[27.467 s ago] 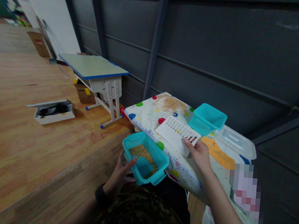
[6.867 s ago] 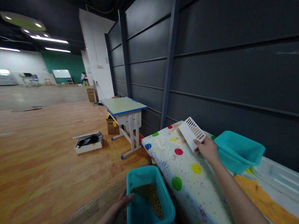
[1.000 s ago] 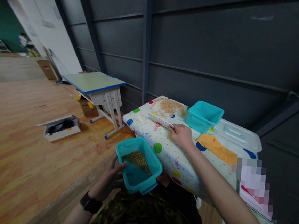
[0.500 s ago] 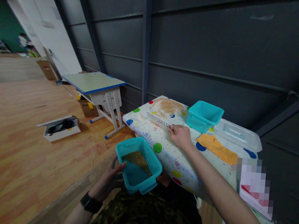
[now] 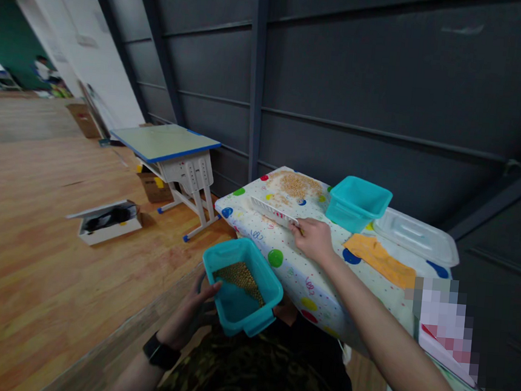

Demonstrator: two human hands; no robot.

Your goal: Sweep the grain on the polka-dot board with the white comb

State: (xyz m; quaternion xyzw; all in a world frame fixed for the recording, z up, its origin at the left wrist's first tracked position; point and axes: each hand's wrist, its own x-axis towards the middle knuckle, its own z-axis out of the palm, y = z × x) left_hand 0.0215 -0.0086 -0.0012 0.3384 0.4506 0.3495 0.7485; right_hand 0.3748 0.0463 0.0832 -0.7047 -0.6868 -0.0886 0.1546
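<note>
My left hand (image 5: 193, 311) grips a teal plastic tub (image 5: 240, 285) below the table's near edge; yellow-brown beans lie in its far half. My right hand (image 5: 314, 240) is closed on a white slotted plastic board (image 5: 272, 212), which stands on edge on the polka-dot tablecloth (image 5: 299, 272). Beyond the board a heap of loose beans (image 5: 295, 184) lies at the table's far left corner.
A second teal tub (image 5: 358, 203) stands on the table to the right of the beans. Behind it lies a clear white lid (image 5: 414, 235), and an orange cloth (image 5: 376, 258) lies beside it. A dark panelled wall runs behind. A blue-edged desk (image 5: 167, 142) and an open white box (image 5: 103, 221) stand on the wooden floor at left.
The white board has slid a little to the left along the tablecloth in my right hand. The tub in my left hand has hardly moved.
</note>
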